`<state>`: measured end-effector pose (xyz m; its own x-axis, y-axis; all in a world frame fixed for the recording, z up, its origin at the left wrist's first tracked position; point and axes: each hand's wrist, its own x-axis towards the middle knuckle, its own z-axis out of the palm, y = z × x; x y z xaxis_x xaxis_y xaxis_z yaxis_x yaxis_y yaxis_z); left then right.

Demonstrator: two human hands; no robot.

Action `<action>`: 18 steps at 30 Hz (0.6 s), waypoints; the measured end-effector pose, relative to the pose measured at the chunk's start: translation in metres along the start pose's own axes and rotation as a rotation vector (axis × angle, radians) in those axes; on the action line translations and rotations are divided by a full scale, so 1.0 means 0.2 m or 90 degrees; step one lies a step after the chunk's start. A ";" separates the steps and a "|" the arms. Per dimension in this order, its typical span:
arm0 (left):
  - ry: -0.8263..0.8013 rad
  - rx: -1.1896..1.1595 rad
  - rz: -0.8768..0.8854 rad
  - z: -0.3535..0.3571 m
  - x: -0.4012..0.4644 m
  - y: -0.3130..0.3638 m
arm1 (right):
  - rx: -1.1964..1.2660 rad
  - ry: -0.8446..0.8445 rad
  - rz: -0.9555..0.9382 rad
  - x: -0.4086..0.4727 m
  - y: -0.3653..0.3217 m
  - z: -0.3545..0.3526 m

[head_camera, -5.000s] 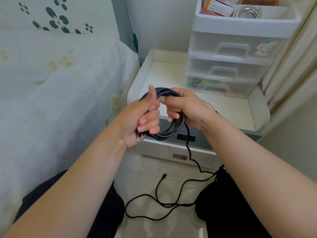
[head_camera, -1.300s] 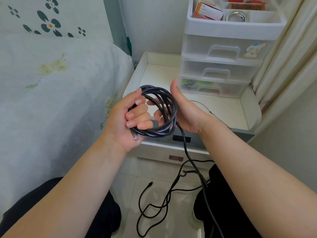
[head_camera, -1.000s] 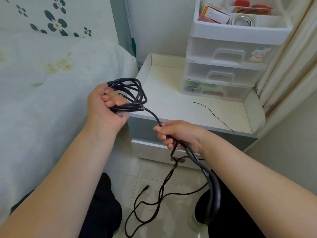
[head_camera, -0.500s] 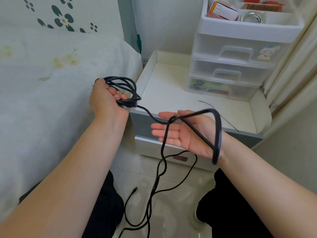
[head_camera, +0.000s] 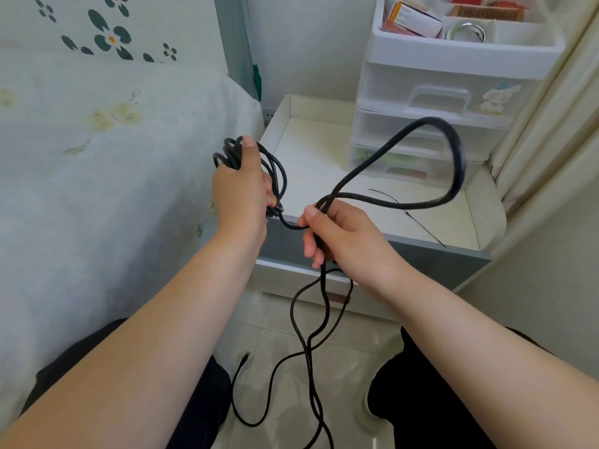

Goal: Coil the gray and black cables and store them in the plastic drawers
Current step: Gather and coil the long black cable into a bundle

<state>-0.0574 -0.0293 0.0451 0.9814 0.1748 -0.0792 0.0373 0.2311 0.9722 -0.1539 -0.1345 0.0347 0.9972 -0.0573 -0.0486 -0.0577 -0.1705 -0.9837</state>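
Black cable coil gripped in left hand, loose loop pinched by right hand

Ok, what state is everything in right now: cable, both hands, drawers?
Black cable: partly coiled, one loop raised, the rest trailing to the floor.
Left hand: grips the coiled bundle.
Right hand: grips the cable at the base of the loop.
Plastic drawers: all three shut.
Top tray: open, holding small items.
Cable tie: lying loose on the nightstand.
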 end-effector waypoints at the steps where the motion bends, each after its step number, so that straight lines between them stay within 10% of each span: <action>1: -0.016 0.012 -0.006 0.00 0.00 0.00 | -0.003 -0.001 0.000 0.00 -0.01 0.00; 18: -0.310 0.295 0.060 0.00 -0.08 -0.07 | 0.360 -0.187 0.101 0.07 -0.05 -0.04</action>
<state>-0.0727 -0.0348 0.0336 0.9531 -0.3024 0.0141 -0.0831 -0.2164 0.9728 -0.1388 -0.1420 0.0457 0.9548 0.2458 -0.1672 -0.2512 0.3660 -0.8961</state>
